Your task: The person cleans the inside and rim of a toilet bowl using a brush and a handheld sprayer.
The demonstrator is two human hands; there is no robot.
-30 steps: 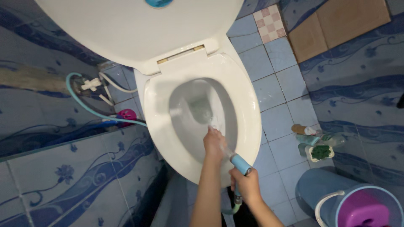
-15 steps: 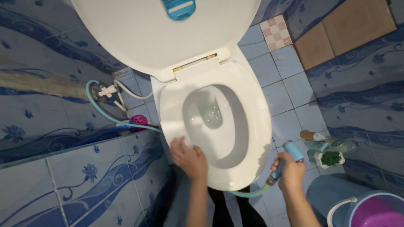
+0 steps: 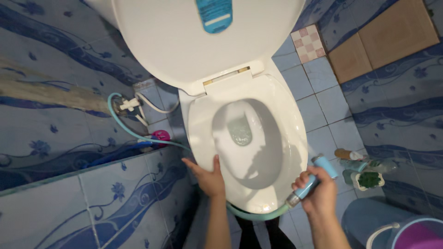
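Observation:
A white toilet stands below me with its seat (image 3: 290,129) down and its lid (image 3: 184,41) raised against the wall. My left hand (image 3: 207,175) rests flat on the seat's near left rim, fingers spread, thumb over the inner edge. My right hand (image 3: 320,193) grips a light blue spray nozzle (image 3: 313,177) beside the seat's right front edge. Its pale green hose (image 3: 256,214) loops under the front of the bowl. Water sits in the bowl (image 3: 241,131).
A green hose (image 3: 134,133) runs from a wall valve (image 3: 127,103) at left, past a pink object (image 3: 161,135). Blue patterned tile ledge (image 3: 92,198) at lower left. Bottles and a small container (image 3: 364,168) stand on the floor at right, next to a blue bucket (image 3: 397,226).
My right hand pulled the sprayer out of the bowl to the seat's right side. My left hand left the bowl and settled on the seat's left rim. The view shifted, so the toilet sits further right.

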